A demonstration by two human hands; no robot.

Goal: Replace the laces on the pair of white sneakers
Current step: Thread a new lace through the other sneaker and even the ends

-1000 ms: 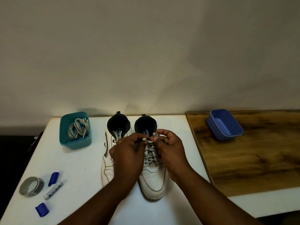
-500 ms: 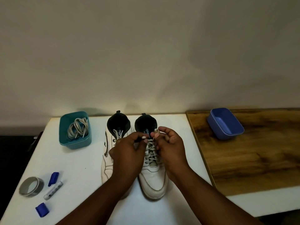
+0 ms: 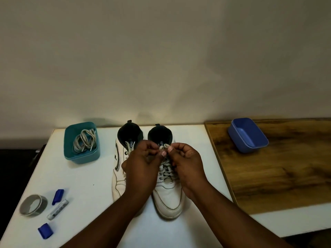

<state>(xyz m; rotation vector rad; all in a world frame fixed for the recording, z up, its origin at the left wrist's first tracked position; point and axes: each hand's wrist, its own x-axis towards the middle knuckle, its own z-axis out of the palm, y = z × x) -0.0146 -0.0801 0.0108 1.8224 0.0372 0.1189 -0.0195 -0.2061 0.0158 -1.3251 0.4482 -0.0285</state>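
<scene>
Sneakers sit side by side on the white tabletop (image 3: 86,176), toes toward the person, dark openings toward the wall. Right sneaker (image 3: 168,197) is laced; its grey-white lace (image 3: 166,173) crisscrosses up the front, and the top ends sit right between the two hands. Left hand (image 3: 141,169) has its fingers curled and pinches the lace near the top eyelets; right hand (image 3: 186,167) does the same from the other side, thumb and forefinger closed on a small loop of lace that pokes up just above the fingertips. The two hands nearly touch over the tongue. Left sneaker (image 3: 119,176) is partly hidden by the left wrist; its lace ends show near the tongue.

Teal tub (image 3: 71,153) at far left of the tabletop holds a bundle of spare laces (image 3: 84,142). Near the left front edge: a grey tape roll (image 3: 33,205), a clear tube (image 3: 58,209), a blue cap (image 3: 57,196) just beside it, another blue piece (image 3: 45,230) closer to the person. Blue tub (image 3: 249,135) sits on the wooden board (image 3: 277,172) to the right, well apart from the sneakers.
</scene>
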